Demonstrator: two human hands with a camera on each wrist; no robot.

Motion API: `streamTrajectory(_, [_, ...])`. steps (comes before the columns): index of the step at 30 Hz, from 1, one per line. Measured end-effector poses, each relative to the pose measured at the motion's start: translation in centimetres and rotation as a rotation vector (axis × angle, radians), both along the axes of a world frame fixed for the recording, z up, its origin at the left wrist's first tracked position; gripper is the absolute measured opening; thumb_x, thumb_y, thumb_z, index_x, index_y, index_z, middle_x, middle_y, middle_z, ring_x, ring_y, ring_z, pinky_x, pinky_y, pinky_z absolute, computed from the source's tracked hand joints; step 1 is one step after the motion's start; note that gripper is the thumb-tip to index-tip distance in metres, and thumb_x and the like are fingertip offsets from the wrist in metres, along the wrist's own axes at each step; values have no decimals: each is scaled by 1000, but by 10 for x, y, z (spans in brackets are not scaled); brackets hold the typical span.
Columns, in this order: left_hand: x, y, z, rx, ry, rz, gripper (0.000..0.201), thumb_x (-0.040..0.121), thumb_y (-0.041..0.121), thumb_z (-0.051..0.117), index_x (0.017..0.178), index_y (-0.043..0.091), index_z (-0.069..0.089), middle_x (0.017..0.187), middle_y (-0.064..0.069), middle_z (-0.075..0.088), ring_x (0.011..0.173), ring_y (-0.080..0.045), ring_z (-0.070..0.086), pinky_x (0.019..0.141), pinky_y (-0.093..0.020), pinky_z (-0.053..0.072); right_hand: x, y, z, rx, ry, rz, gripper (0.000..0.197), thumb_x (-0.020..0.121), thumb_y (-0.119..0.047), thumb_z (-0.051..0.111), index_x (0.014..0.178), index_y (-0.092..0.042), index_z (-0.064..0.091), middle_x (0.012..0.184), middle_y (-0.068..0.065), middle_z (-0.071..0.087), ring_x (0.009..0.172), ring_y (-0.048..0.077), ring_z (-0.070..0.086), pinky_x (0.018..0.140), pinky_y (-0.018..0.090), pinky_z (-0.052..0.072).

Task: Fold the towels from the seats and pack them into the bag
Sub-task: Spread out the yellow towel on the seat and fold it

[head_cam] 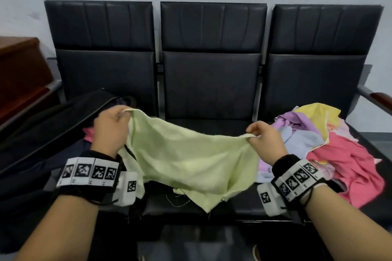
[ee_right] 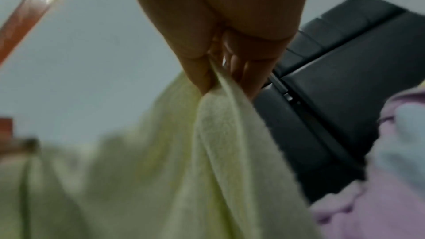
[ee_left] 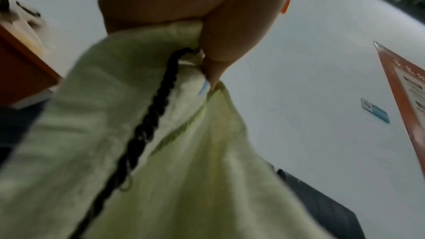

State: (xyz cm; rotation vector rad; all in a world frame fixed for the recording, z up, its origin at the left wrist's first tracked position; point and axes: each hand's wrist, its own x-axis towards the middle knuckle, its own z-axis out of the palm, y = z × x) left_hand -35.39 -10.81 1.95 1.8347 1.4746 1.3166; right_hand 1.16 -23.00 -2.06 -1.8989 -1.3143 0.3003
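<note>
Head view: my left hand (head_cam: pixel 110 128) & right hand (head_cam: pixel 266 141) each pinch a top corner of the green towel (head_cam: pixel 186 154), sagging over the middle seat (head_cam: pixel 244 203). Pull taut, match corners w/ edges even before folding.

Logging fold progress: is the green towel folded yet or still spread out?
Spread, not folded. The left hand and right hand each pinch a top corner of the green towel, which hangs open between them.

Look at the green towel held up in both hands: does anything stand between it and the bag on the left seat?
Nothing visible does: the green towel hangs beside the bag, its left corner already over it.
</note>
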Motion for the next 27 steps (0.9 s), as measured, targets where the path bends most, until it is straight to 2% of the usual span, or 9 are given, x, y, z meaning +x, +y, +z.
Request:
streamTrajectory(4, [39, -13, -16, -121, -25, -165, 29, 92, -4, 51, 98, 14, 73, 90, -4, 72, 88, -21, 68, 78, -26, 51, -31, 6, 23, 15, 211, 237, 13, 84, -8, 67, 74, -16, 71, 72, -6, 70, 66, 7, 60, 64, 25, 48])
streamTrajectory(6, [60, -25, -20, -178, -23, -303, 37, 91, -7, 47, 100, 21, 71, 74, 0, 67, 61, -9, 58, 60, -25, 45, -44, 5, 31, -2, 233, 331, 14, 88, -13, 66, 75, -13, 72, 69, -8, 67, 65, 4, 57, 64, 24, 46])
streamTrajectory(8, [80, -39, -20, -218, -10, -437, 43, 94, -5, 45, 96, 28, 72, 64, -9, 63, 50, -10, 46, 51, -22, 36, -53, 4, 37, -19, 217, 384, 16, 90, -18, 66, 77, -13, 73, 69, -6, 66, 66, 4, 56, 66, 26, 46])
streamTrajectory(10, [99, -51, -17, -246, 18, -547, 37, 95, 4, 49, 97, 30, 75, 83, -14, 72, 64, -14, 58, 62, -26, 45, -59, 2, 43, -30, 227, 434, 15, 92, -18, 65, 81, -11, 73, 73, 1, 67, 68, 7, 57, 68, 30, 47])
streamTrajectory(13, [120, -64, -13, -232, 96, -655, 21, 81, 29, 67, 99, 29, 77, 91, 6, 68, 79, -3, 64, 75, -21, 49, -63, -2, 48, -3, 225, 505, 14, 94, -13, 62, 85, -7, 72, 83, 18, 69, 72, 13, 56, 69, 32, 47])
streamTrajectory(17, [133, -71, -18, -153, 165, -590, 7, 84, 26, 74, 78, 23, 75, 74, 8, 69, 71, -4, 64, 70, -28, 51, -62, -7, 44, 31, 131, 501, 18, 90, -5, 57, 87, -15, 71, 82, 1, 71, 75, 8, 60, 71, 24, 48])
streamTrajectory(23, [121, -61, -20, -99, 41, -424, 14, 89, 22, 70, 75, 25, 72, 77, 17, 72, 76, 2, 66, 69, -14, 49, -31, -15, 12, -179, -280, 280, 22, 83, -1, 51, 72, -19, 58, 75, -2, 59, 76, 18, 54, 70, 30, 40])
streamTrajectory(25, [112, -56, -17, -80, -1, -372, 14, 90, 20, 69, 77, 24, 72, 77, 13, 72, 74, 0, 66, 68, -16, 50, -16, -18, 2, -242, -301, 221, 21, 86, -5, 52, 67, -13, 56, 67, -7, 58, 71, 21, 52, 68, 29, 38])
streamTrajectory(27, [105, -52, -14, -67, -32, -352, 15, 90, 20, 68, 77, 25, 72, 76, 12, 72, 73, -2, 67, 68, -19, 50, -8, -20, -5, -230, -267, 201, 16, 85, -4, 53, 70, -5, 59, 59, -23, 59, 66, 12, 48, 62, 19, 31])
